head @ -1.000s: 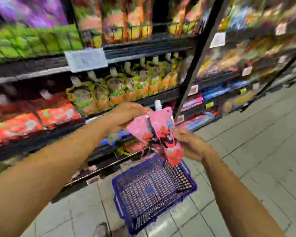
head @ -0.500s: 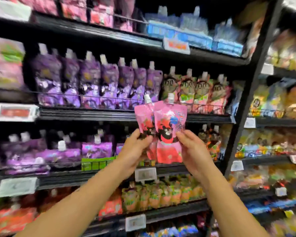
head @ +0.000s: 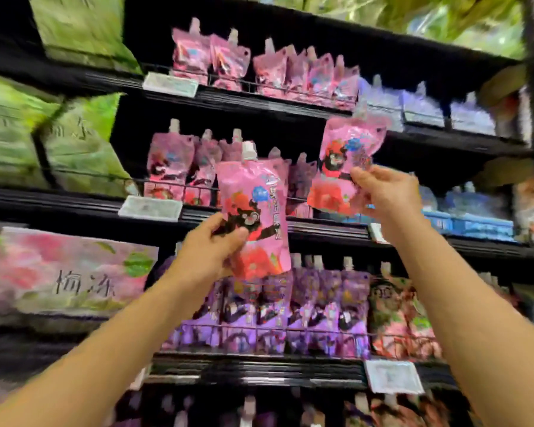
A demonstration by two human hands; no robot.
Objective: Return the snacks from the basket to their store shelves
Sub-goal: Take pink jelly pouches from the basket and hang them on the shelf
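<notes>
Hands first: your left hand grips one pink spouted pouch upright, your right hand pinches a second pink pouch higher up, both raised before the middle shelf of matching pink pouches.

— What do I have on the black store shelves?

— On the upper shelf I see pink spouted pouches upright behind a wire rail. On the middle shelf, more pink pouches; green boxes sit to their left.

— Below that?

— Purple spouted pouches in a row, a pink box at their left.
</notes>
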